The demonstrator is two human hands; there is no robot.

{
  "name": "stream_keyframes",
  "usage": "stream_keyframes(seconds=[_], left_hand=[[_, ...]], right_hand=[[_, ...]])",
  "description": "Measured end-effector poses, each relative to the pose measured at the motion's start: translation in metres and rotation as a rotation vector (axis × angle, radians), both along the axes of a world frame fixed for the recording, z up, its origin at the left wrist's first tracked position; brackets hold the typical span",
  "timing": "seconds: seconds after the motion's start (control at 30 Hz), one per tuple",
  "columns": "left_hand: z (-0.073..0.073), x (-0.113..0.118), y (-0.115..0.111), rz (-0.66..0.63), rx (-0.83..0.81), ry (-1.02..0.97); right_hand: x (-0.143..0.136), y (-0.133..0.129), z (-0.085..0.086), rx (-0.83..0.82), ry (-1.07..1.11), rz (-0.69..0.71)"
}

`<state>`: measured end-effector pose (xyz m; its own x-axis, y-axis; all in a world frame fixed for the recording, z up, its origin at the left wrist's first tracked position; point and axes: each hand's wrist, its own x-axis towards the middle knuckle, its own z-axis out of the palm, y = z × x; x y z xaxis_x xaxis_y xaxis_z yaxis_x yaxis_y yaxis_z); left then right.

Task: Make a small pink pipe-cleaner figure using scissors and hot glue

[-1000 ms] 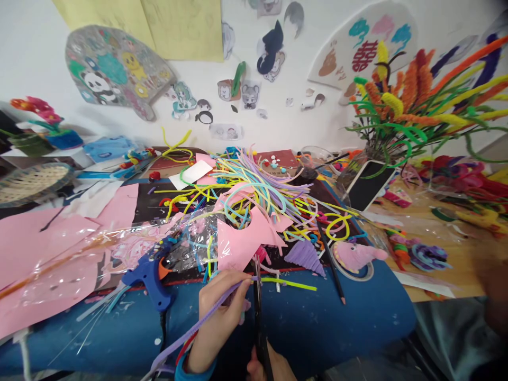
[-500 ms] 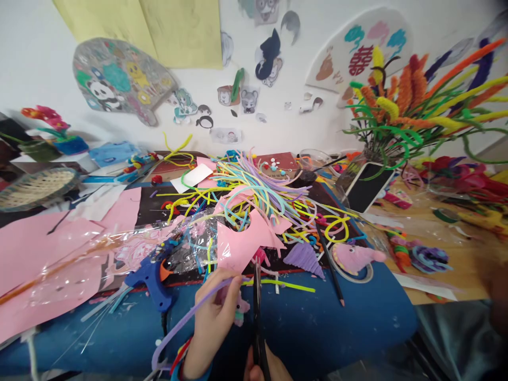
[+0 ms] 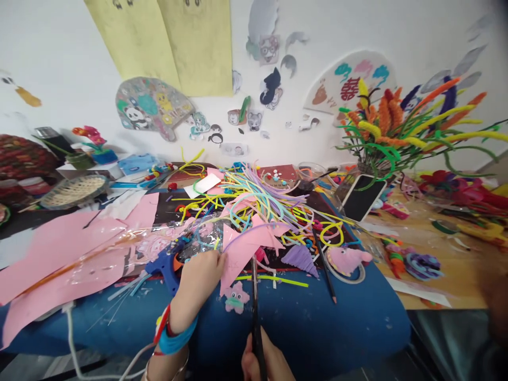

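My left hand [image 3: 202, 280] is closed at the left edge of a pink sheet [image 3: 240, 256], pinching it, though the fingertips are partly hidden. A purple pipe cleaner [image 3: 257, 227] lies curved across that sheet. Below it, a small pink star figure [image 3: 237, 297] with googly eyes and a teal lower part rests on the blue table. My right hand [image 3: 268, 357] grips dark scissors [image 3: 255, 307], seen edge-on, blades pointing away from me. A yellow-green pipe cleaner [image 3: 291, 282] lies beyond the star, passing by the blades.
A blue glue gun [image 3: 169, 270] lies left of my left hand. Farther back is a heap of pipe cleaners [image 3: 273, 196]. A purple triangle [image 3: 301, 259], a pencil [image 3: 327, 272] and a pink figure [image 3: 347, 259] on a tape roll lie right. A phone [image 3: 363, 197] leans against a vase.
My left hand has let go of the purple pipe cleaner, now on the pink sheet, and moved to the sheet's edge. The sheet has shifted towards me. The star figure is uncovered. The view has tilted up.
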<state>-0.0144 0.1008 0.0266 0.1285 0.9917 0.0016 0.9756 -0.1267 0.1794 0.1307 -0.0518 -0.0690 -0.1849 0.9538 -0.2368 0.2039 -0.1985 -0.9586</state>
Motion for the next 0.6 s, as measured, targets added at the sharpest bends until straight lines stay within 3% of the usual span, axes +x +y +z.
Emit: stream_keyframes(seconds=[0.13,0.2,0.33,0.43,0.6], left_hand=[[0.003,0.000,0.004,0.147,0.072,0.028],[0.012,0.007,0.004,0.126,0.119,-0.007],[0.034,0.045,0.023,-0.272,0.202,-0.206],[0.038,0.085,0.052,-0.354,0.196,-0.205],[0.022,0.133,0.090,-0.360,0.114,-0.126]], right_hand=[[0.008,0.002,0.005,-0.022,0.202,-0.132],[0.013,0.004,0.012,-0.007,0.296,-0.217],[0.019,0.008,0.026,-0.027,0.437,-0.357],[0.019,0.009,0.028,-0.008,0.475,-0.402],[0.020,0.007,0.017,0.024,0.530,-0.387]])
